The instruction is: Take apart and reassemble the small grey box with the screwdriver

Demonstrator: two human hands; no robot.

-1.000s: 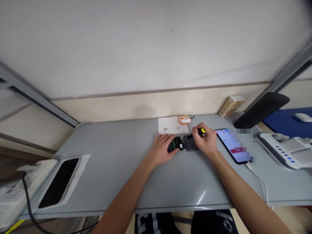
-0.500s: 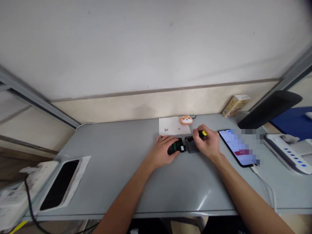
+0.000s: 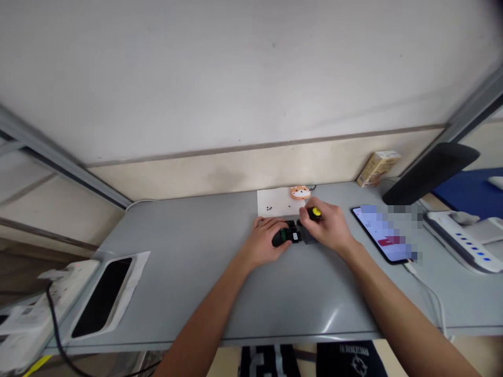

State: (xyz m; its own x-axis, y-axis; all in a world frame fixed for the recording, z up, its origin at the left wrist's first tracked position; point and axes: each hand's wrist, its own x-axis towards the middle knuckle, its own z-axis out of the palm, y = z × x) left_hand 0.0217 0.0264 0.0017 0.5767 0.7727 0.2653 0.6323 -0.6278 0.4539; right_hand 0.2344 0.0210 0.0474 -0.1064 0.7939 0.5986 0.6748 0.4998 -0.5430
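Black device (image 3: 288,236), green board showing, lies on the grey desk (image 3: 196,272) just in front of the white sheet (image 3: 275,201). Our 2 hands meet there: our left hand (image 3: 264,242) curls around its left end, and our right hand (image 3: 328,226) pinches a yellow-capped screwdriver (image 3: 314,213) beside it. Tiny black screws (image 3: 269,209) lie on the sheet, with an orange charm (image 3: 300,192) at its far right corner.

The left hand (image 3: 264,242) and right hand (image 3: 328,226) were shown bare, with forearms uncovered. Black clothing (image 3: 338,362) printed with white lettering and an emblem was seen at bottom centre.
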